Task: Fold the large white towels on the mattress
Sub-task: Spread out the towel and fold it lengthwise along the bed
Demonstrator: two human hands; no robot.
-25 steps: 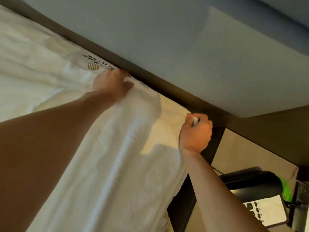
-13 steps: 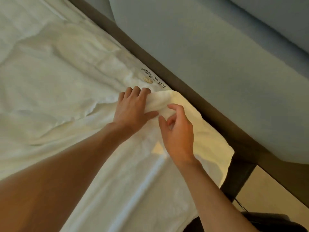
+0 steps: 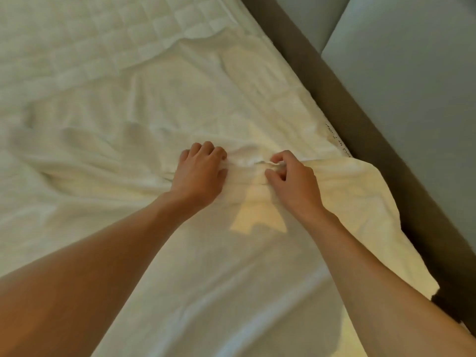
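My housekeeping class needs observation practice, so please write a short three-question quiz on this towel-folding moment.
1. True or false: the left hand and the right hand both grip the large white terry towel.
2. The brown padded bed frame runs along: A the right hand's side; B the left hand's side; C between the hands.
3. Fill in: the towel lies on the quilted white ____.
Key: 1 true; 2 A; 3 mattress.

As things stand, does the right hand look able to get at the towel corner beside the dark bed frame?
Probably yes: the right hand pinches the towel close by, and nothing lies between it and that corner.
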